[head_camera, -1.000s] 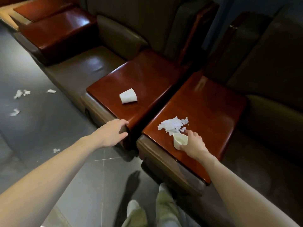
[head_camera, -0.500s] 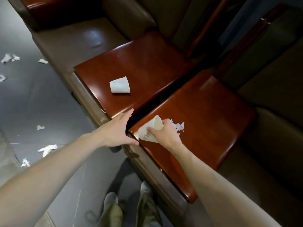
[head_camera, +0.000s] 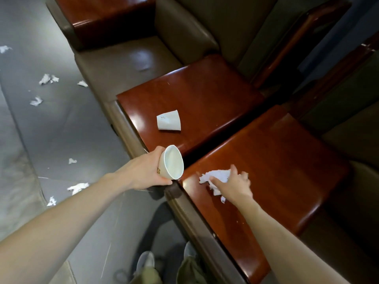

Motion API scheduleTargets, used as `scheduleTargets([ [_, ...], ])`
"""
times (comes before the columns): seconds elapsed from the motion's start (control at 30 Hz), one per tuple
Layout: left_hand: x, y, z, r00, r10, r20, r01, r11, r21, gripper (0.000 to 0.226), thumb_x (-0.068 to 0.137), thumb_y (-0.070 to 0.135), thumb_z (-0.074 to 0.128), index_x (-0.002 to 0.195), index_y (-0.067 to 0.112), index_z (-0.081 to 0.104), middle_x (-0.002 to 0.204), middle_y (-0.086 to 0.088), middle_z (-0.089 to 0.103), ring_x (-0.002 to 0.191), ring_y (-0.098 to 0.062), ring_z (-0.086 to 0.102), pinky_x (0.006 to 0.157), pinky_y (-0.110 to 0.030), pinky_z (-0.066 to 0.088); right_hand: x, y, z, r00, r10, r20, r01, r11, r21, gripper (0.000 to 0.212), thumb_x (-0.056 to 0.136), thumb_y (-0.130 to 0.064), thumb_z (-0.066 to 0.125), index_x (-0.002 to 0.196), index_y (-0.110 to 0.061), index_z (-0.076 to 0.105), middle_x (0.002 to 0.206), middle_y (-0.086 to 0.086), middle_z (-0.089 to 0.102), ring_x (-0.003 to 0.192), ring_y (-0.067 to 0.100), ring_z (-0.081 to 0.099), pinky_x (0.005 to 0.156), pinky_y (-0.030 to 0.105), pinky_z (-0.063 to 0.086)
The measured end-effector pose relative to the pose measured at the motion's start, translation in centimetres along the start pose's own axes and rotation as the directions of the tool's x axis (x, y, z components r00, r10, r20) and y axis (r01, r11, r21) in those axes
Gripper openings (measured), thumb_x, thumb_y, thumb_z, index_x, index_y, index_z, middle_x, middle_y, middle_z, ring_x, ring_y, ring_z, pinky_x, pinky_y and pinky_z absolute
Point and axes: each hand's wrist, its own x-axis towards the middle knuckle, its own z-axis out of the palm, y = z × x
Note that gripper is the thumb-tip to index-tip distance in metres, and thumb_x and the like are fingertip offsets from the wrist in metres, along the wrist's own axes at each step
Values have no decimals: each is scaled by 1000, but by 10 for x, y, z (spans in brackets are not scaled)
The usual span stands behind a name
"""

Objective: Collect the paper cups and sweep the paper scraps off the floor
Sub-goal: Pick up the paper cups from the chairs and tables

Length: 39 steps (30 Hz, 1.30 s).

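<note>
My left hand [head_camera: 143,171] grips a white paper cup [head_camera: 171,162], tilted with its mouth toward the right, at the front edge of the gap between two wooden tabletops. My right hand [head_camera: 235,185] lies on a bunch of white paper scraps [head_camera: 217,176] on the nearer tabletop [head_camera: 276,160], fingers curled over them. A second white paper cup [head_camera: 169,121] lies on its side on the farther tabletop [head_camera: 194,95]. Several paper scraps [head_camera: 78,187] are scattered over the grey floor [head_camera: 61,130] at the left.
Brown leather seats [head_camera: 123,60] alternate with the glossy wooden tops along the row. Another wooden top [head_camera: 102,15] is at the upper left. My feet [head_camera: 145,261] stand on the floor close to the seat fronts.
The cup passed from my right hand to my left hand, which now holds it beside the table edge. My right hand moved back onto the scraps.
</note>
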Motion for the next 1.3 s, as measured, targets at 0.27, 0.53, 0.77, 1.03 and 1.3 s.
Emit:
scheduleTargets([
  [0.27,-1,-30,-13,994,-98,-44,99,995,33,82,58,55,75,120,38,23,87,20,50,78,-9,53,56,-23,38,43,-4,31,991,117,68,-123,989,86,95,82,-60,59,152,-20,9,154,19,13,139,41,16,80,43,49],
  [0.53,6,-35,-10,995,-58,-76,57,998,-14,80,58,53,76,116,44,21,91,23,48,79,0,51,61,-23,41,49,-23,24,992,-42,-120,84,923,375,39,83,6,49,118,-1,62,79,8,68,58,15,64,43,13,45],
  [0.77,1,21,-33,979,178,-97,-197,946,-256,59,57,28,84,99,44,46,95,23,54,90,4,53,69,-14,45,-27,-109,-67,875,-332,-352,483,643,594,15,80,-21,70,93,-17,64,79,-4,68,65,12,64,57,24,51],
  [1.03,-21,51,-61,980,161,-118,-186,950,-253,58,66,38,78,106,45,37,105,20,55,93,-4,58,75,-28,50,-96,-137,-71,724,-617,-309,681,710,179,6,82,-15,69,80,-15,63,69,-11,53,61,2,49,51,8,36],
  [1.3,-27,61,-61,979,153,-136,-188,934,-304,71,65,39,81,118,38,33,104,17,58,92,-2,58,74,-24,50,-111,-123,-70,777,-537,-327,619,745,249,49,87,-44,34,120,-23,61,102,-9,29,98,7,25,91,24,28],
])
